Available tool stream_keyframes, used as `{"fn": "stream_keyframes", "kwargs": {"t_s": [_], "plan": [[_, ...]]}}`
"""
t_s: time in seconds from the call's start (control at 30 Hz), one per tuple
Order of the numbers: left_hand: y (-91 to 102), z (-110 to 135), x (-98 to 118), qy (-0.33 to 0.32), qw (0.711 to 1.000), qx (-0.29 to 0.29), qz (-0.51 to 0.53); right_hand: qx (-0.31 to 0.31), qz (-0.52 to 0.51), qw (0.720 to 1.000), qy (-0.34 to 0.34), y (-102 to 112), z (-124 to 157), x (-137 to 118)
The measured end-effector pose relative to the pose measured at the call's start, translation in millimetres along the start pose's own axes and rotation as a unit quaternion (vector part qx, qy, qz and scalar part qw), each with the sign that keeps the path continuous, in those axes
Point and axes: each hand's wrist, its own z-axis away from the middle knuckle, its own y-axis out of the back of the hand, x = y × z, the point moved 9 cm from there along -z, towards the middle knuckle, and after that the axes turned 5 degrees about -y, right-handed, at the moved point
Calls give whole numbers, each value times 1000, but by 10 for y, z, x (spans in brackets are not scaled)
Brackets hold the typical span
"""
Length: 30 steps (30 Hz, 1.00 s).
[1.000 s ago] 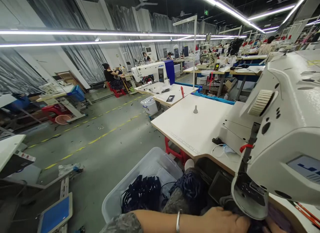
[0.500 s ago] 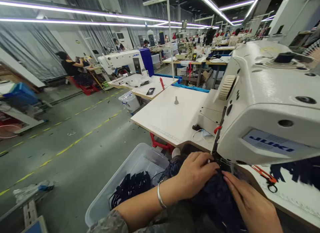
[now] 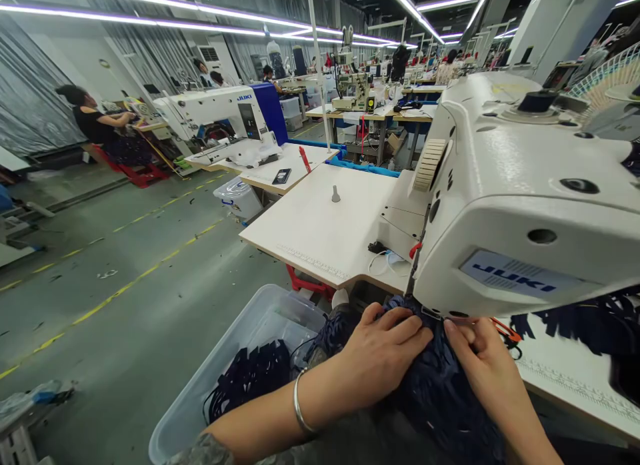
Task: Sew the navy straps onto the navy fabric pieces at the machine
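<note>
Navy, ribbon-like fabric strips point(image 3: 430, 392) lie bunched in a soft heap between and beneath two bare hands, their upper edge just under the head of a glossy white JUKI sewing machine point(image 3: 515, 212). The left hand point(image 3: 373, 355), a silver metal bangle point(image 3: 299, 404) on its wrist, lies palm down with bent fingers gathered close on the strips. The right hand point(image 3: 487, 368) points its thumb tip at the cloth's edge, fingers curled close beside it. Whether either hand pinches cloth is hidden. For good control here, both hands would best keep light, even tension, flatten any folds ahead of the needle area, keep loose strip ends out of it, and leave fingertips well clear.

Left of and below the left hand, a translucent plastic bin point(image 3: 210, 358) holds more dark navy strips point(image 3: 255, 372). Just beyond the right fingers are orange-handled snips point(image 3: 507, 332). Beyond the left fingertips stretches a white work table point(image 3: 310, 228) bearing a small grey cone-shaped piece point(image 3: 335, 194).
</note>
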Motion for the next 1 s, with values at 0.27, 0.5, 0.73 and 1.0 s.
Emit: {"fn": "stream_keyframes", "kwargs": {"t_s": [0.27, 0.5, 0.73, 1.0], "plan": [[-26, -31, -12, 33, 999, -15, -32, -44, 60, 997, -17, -78, -148, -14], [-72, -40, 15, 29, 999, -8, -38, -41, 112, 993, -20, -41, -166, -91], [-84, -46, 30, 26, 998, -9, -52, -64, 120, 991, -5, -65, -180, -65], [-76, -39, 40, 25, 998, -20, -61, -84, 130, 988, -16, -92, -160, 24]]}}
